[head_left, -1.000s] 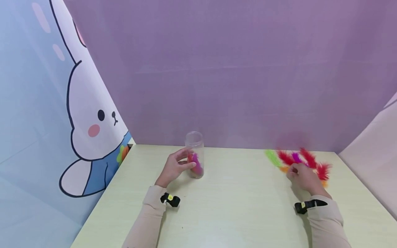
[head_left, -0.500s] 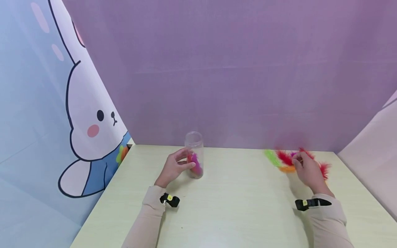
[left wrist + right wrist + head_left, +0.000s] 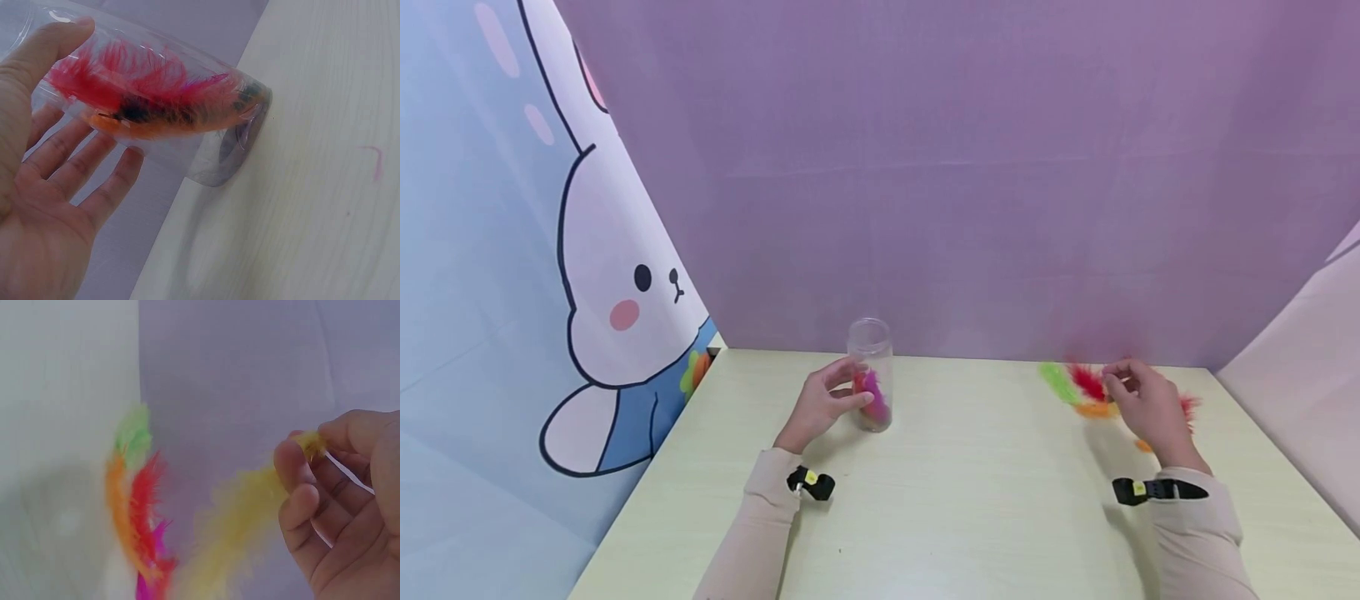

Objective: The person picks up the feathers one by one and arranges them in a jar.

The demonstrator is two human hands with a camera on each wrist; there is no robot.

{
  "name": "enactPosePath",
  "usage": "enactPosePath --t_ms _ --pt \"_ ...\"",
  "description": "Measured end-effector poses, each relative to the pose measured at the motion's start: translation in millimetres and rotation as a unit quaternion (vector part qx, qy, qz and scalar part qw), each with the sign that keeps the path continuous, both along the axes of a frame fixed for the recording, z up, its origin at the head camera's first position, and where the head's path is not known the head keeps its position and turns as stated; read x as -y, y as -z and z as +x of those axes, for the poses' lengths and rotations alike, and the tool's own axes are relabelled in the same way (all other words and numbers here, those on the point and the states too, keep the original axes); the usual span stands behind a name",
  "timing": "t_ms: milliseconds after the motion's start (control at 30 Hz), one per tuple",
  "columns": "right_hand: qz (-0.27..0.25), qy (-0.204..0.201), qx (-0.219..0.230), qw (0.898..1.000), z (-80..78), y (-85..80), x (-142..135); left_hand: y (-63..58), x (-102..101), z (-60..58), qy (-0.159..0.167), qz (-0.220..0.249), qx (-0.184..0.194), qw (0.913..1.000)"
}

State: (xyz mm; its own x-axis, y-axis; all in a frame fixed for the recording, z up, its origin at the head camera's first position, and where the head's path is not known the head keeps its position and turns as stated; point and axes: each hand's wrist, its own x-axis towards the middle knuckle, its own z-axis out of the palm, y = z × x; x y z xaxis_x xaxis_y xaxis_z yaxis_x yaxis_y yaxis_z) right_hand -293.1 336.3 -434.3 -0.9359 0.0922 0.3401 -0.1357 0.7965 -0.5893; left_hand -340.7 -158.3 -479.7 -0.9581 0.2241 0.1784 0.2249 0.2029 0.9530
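Observation:
My left hand (image 3: 820,406) grips a clear cylindrical jar (image 3: 871,340) that stands upright on the table. Its thumb and fingers lie on opposite sides of the wall in the left wrist view. Inside the jar are fluffy feathers (image 3: 150,87) in red, orange and magenta, with some dark parts. My right hand (image 3: 1156,412) pinches a yellow feather (image 3: 240,515) near its quill end, and the feather slants down from the fingertips. Beside it lie a green feather (image 3: 1058,383), an orange feather (image 3: 1096,410) and a red feather (image 3: 1086,382); my hand hides part of the group.
A pale wooden table (image 3: 970,492) lies under both hands. Along its back edge hangs a purple cloth (image 3: 962,208), close behind the jar and feathers. A blue cloth with a rabbit print (image 3: 617,317) hangs at the left, and a pale cloth (image 3: 1307,392) at the right.
My right hand has moved up and slightly right over the feather group, uncovering an orange tip near the wrist. My left hand and the jar have stayed in place.

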Motion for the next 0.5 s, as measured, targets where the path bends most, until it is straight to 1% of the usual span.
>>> enactPosePath --t_ms 233,500 --pt "-0.022 0.005 -0.045 0.999 1.1 -3.2 3.3 0.0 0.3 -0.2 -0.002 0.001 -0.001 1.0" --pt "-0.036 0.014 -0.042 0.998 2.8 -8.4 7.7 1.1 0.3 -1.3 0.0 -0.001 -0.007 1.0"
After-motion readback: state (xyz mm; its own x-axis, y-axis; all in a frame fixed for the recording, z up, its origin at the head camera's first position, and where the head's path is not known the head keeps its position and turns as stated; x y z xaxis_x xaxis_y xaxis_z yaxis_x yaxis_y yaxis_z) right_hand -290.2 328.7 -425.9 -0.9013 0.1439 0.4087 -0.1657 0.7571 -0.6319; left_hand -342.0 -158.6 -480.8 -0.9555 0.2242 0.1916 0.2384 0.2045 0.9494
